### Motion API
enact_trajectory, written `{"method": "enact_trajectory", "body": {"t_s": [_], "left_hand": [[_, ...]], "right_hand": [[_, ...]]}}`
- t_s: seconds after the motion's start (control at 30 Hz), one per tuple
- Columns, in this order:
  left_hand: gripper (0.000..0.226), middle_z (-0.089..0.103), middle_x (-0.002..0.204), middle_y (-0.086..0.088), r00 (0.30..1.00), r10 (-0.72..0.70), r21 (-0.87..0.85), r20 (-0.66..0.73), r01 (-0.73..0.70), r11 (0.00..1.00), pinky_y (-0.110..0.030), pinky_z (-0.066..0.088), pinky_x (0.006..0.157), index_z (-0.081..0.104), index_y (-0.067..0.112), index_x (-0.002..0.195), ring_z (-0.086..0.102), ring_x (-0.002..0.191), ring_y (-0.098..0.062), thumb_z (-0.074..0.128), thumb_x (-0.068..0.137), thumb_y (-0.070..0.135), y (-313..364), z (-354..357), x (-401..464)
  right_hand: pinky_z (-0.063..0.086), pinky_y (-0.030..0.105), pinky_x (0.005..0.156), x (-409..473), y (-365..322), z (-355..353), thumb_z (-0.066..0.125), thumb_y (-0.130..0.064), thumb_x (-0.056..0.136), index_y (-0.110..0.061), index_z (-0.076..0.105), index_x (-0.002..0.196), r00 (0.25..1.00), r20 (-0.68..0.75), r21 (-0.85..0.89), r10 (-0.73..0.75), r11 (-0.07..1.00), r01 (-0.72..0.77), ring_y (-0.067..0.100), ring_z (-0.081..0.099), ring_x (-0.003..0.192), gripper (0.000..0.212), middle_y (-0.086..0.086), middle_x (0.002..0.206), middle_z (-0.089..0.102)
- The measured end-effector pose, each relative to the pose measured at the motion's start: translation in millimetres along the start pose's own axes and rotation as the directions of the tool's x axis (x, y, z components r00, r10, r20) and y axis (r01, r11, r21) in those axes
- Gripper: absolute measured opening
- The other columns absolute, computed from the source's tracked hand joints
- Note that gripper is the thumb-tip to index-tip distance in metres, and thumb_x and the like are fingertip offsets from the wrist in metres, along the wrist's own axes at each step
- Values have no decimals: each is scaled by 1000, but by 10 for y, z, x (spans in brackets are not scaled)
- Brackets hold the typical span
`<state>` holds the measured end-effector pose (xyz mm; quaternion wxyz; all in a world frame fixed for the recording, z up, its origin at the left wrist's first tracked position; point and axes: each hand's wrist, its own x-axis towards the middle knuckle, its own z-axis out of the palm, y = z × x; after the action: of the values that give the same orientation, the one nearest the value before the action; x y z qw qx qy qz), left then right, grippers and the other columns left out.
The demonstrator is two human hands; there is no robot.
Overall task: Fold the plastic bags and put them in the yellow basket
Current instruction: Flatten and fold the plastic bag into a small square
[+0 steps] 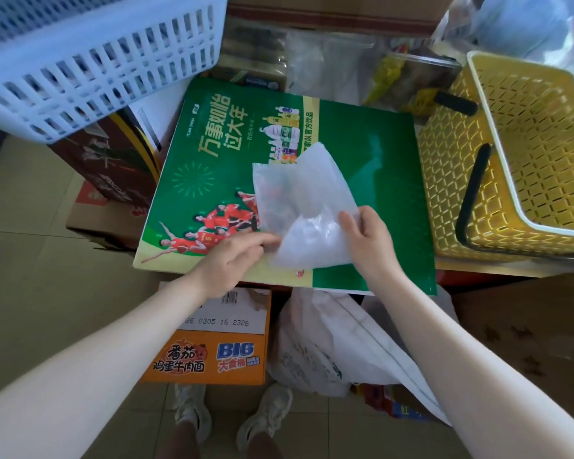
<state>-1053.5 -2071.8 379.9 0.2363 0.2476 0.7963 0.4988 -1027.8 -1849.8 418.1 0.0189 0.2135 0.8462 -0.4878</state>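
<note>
Plastic bag: one translucent white plastic bag (300, 203), partly folded, lies at the centre of the frame on a green printed cardboard sheet (388, 180).
Left hand (232, 260): lower centre, fingers extended flat, fingertips touching the bag's lower left edge; the grip pinches nothing.
Right hand (368, 236): just right of the bag, thumb and fingers pressed together on the bag's right edge, lifting a flap.
Baskets: two. One yellow plastic lattice basket (524, 154) with black handles sits at the right of the frame, beside the green sheet; no bag is visible in it. One white slatted plastic basket (90, 58) fills the upper left.
Boxes: one orange printed carton (209, 356) below the sheet, lower centre.
Loose bags: a heap of white plastic bags (328, 342) at the lower centre right, count unclear.
</note>
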Motion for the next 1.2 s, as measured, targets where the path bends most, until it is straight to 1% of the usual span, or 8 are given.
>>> {"method": "enact_trajectory", "body": {"t_s": [0.13, 0.3, 0.5, 0.63, 0.73, 0.93, 1.03, 1.2], "left_hand": [[65, 57, 119, 15, 997, -65, -150, -49, 57, 987, -12, 41, 90, 46, 38, 116, 53, 110, 2, 38, 69, 82, 164, 141, 12], [48, 42, 60, 2, 904, -161, -24, -397, 165, 986, -27, 31, 58, 48, 7, 69, 41, 62, -10, 45, 90, 50, 188, 394, 145], [38, 35, 52, 2, 876, -171, -42, -450, 170, 984, -21, 23, 45, 44, 4, 61, 29, 45, -5, 53, 93, 24, 163, 365, 152], [32, 55, 93, 7, 857, -47, 150, -513, 143, 978, -22, 37, 68, 51, 3, 60, 49, 76, -10, 60, 88, 15, 109, 349, 163], [29, 55, 120, -6, 868, 31, 284, -495, 128, 950, -19, 38, 79, 53, 0, 60, 48, 96, -9, 64, 84, 11, 27, 338, 142], [23, 55, 119, -13, 876, 119, 413, -467, 97, 906, -26, 46, 72, 50, 5, 64, 56, 99, -17, 66, 80, 5, -15, 320, 94], [26, 51, 122, -16, 893, 122, 445, -433, 94, 891, -25, 43, 68, 43, 11, 69, 59, 97, -24, 65, 79, 2, 0, 367, 77], [20, 38, 140, -10, 890, 31, 346, -456, 144, 927, -32, 49, 77, 44, 7, 72, 56, 106, -20, 62, 79, 0, 29, 309, 39]], "right_hand": [[26, 31, 52, 37, -32, 169, 40, -31, 98, -12, 32, 76, 991, -99, -3, 89, 996, -89, 17, 34, 57, 30, 0, 66, 38], [32, 34, 66, 34, -168, 212, 27, -42, 99, -6, 36, 96, 987, -82, -148, 140, 977, -151, 29, 47, 77, 37, 1, 72, 44], [33, 30, 60, 142, -143, 83, 36, -51, 95, -11, 38, 105, 958, 60, 69, 282, 956, -286, 12, 46, 71, 41, 0, 82, 46], [49, 40, 93, 169, -31, -3, 53, -56, 85, -14, 54, 117, 871, 328, 295, 365, 837, -461, 20, 65, 98, 53, 2, 108, 68], [51, 39, 90, 144, -50, -20, 53, -33, 93, -12, 60, 115, 856, 433, 405, 282, 787, -464, 20, 67, 93, 31, 5, 108, 70], [46, 32, 68, 167, -62, 121, 56, -8, 84, -13, 53, 87, 950, 119, 221, 290, 925, -310, 23, 59, 78, 6, 7, 91, 63], [38, 29, 56, 126, -75, 204, 47, -7, 82, -12, 47, 97, 972, 7, -45, 237, 971, -236, 21, 53, 73, 16, 2, 87, 54], [34, 33, 65, 151, -158, 354, 39, -18, 92, -7, 42, 111, 972, -132, -381, 195, 895, -232, 32, 53, 86, 22, 14, 106, 59]]}}
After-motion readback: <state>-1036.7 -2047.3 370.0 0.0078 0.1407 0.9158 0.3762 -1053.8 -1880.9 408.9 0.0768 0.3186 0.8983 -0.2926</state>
